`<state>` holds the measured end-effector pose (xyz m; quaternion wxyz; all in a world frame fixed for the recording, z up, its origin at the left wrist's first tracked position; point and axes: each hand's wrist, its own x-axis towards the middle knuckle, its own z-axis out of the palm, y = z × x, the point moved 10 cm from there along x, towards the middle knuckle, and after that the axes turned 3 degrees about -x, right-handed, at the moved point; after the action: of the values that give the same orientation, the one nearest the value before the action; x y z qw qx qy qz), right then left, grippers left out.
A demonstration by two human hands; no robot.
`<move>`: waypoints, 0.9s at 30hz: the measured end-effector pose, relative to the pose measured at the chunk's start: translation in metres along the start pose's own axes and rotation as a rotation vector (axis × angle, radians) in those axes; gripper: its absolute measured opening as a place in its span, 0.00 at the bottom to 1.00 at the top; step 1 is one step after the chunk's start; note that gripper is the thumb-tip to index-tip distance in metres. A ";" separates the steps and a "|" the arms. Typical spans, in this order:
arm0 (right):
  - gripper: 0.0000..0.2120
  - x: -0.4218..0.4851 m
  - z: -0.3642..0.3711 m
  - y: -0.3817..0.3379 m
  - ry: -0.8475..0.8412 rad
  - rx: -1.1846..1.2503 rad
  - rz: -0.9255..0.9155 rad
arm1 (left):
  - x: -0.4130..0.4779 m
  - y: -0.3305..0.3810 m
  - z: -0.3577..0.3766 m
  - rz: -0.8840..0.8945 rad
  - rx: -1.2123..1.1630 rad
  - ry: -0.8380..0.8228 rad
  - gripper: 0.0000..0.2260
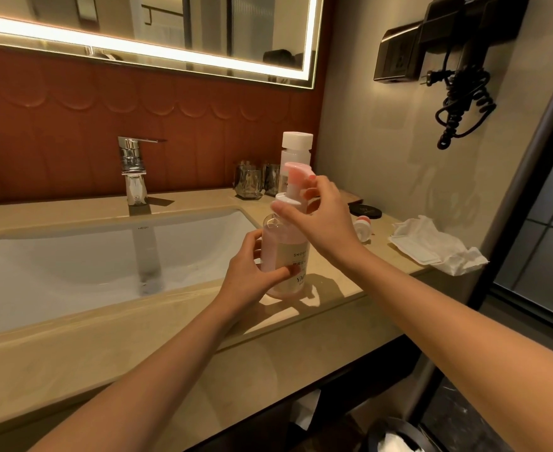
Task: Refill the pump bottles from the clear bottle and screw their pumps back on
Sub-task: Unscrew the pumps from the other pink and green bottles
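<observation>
From my remote seat, the far left of the view is the white sink basin (73, 256) sunk into the beige counter (138, 347), with the chrome faucet (135, 171) standing behind it and a lit mirror (170, 31) above. Moving right, my left hand (252, 272) is wrapped around the lower body of the pump bottle (286, 256), fingers closed on it, thumb across the front near the label; the bottle stands upright on the counter just right of the basin and looks to hold pale pink liquid. Behind it sit 2 faceted glass tumblers (249, 182) near the wall, and the clear bottle (296, 151) with its white cap stands upright directly behind the pump bottle. My right hand (317, 216) comes in from the right and is closed around the white collar of the pink pump (296, 177), which sits on top of the bottle's neck; I cannot tell how far it is threaded on. Further right, a second pump head (363, 228) lies on its side on the counter, with a dark round lid (365, 210) just behind it. Next comes a crumpled white tissue (431, 246) at the counter's right end, and a black hair dryer (457, 53) hangs on the wall above.
</observation>
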<state>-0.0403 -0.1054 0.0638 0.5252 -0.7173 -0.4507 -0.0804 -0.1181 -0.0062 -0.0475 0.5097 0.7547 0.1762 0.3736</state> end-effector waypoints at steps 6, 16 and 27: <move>0.15 -0.003 0.013 0.003 -0.108 0.120 0.016 | 0.000 -0.001 0.000 -0.008 -0.032 -0.002 0.33; 0.20 0.002 0.002 0.001 -0.008 0.010 0.065 | 0.001 0.000 0.000 0.010 -0.019 -0.013 0.30; 0.22 0.003 -0.002 0.004 0.027 0.035 0.068 | 0.002 0.000 0.000 0.011 -0.031 -0.017 0.30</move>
<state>-0.0353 -0.1052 0.0636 0.5463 -0.7217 -0.4202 -0.0643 -0.1169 -0.0054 -0.0466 0.5208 0.7510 0.1620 0.3724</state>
